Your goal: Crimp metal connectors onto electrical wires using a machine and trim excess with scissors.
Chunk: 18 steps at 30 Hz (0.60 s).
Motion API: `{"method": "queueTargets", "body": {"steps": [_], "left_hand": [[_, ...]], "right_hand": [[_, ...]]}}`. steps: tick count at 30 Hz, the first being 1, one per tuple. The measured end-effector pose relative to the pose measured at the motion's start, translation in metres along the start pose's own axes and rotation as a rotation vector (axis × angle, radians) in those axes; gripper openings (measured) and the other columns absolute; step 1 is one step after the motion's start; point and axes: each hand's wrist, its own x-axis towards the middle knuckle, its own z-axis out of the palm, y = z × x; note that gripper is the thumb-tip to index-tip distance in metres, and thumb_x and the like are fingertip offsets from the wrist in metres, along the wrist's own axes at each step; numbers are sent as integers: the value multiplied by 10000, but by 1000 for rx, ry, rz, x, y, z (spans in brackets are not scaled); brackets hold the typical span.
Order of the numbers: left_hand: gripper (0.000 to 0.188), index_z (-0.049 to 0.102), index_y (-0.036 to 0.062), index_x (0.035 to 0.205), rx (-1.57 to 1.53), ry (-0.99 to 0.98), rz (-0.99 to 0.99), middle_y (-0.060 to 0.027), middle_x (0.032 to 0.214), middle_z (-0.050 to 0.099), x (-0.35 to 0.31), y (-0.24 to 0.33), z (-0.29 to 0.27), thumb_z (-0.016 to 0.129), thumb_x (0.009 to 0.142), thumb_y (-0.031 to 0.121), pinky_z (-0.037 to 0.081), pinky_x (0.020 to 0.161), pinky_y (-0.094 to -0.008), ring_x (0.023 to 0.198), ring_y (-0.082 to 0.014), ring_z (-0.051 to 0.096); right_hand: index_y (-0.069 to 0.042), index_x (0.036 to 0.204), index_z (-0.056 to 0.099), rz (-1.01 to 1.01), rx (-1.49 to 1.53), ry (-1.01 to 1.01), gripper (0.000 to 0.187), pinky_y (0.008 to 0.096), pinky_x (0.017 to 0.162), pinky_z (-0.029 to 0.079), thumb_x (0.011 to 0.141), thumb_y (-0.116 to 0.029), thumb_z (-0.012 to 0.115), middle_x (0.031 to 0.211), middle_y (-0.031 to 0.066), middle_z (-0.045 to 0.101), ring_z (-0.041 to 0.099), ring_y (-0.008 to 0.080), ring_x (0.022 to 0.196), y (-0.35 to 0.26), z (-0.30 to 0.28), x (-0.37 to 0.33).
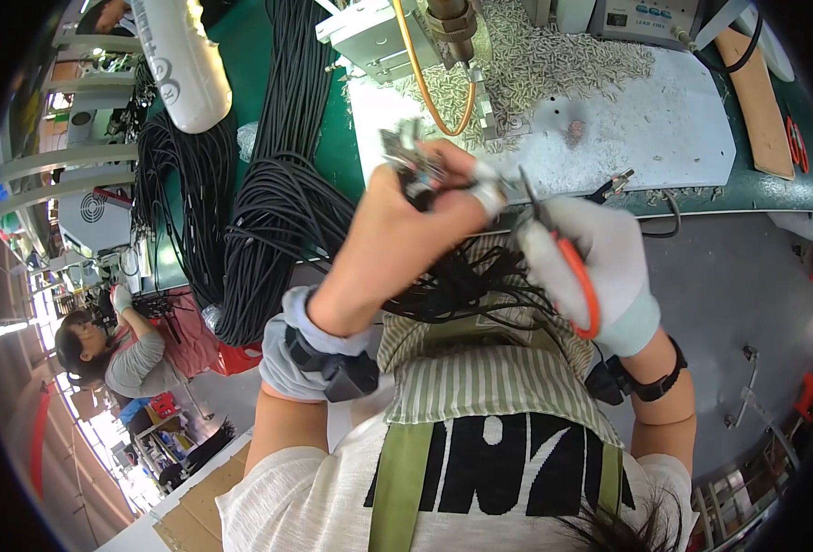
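My left hand point(404, 221) is closed around a bunch of metal cable connectors point(408, 152), which are blurred by motion. White coverings sit on the tips of its thumb and a finger. In my right hand point(609, 253), which wears a white glove, is a pair of scissors point(579, 281) with red handles. Their dark blades point up and left, close to my left fingertips. Below both hands a bundle of black cables point(461, 290) lies across my lap on a striped apron. A single cable end with a metal connector point(618, 182) rests at the table edge near my right hand.
Many small metal pieces point(572, 64) cover the back of the white board point(645, 152). A machine point(379, 41) with an orange tube stands behind my left hand. Coiled black cables point(273, 230) hang over the table's left side. Red-handled scissors point(797, 143) lie far right. Another person point(126, 345) sits left.
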Motion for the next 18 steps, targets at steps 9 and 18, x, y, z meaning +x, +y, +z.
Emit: {"method": "queueTargets", "body": {"steps": [9,18], "left_hand": [[198,503,19,956,-339,-159,1,6,640,471,57,2,-29,637,810,5,327,489,-223,528,-75,415],[193,519,10,896,-126,-199,-43,-10,645,502,73,17,-39,670,780,42,348,465,-235,508,-84,441]], "right_hand": [[-5,734,596,-512,-358,-119,200,309,464,440,841,-172,625,552,97,543,569,177,481,-5,-35,79],[9,748,574,135,306,-231,260,252,383,395,882,-213,577,508,51,524,489,113,389,-4,-19,109]]}}
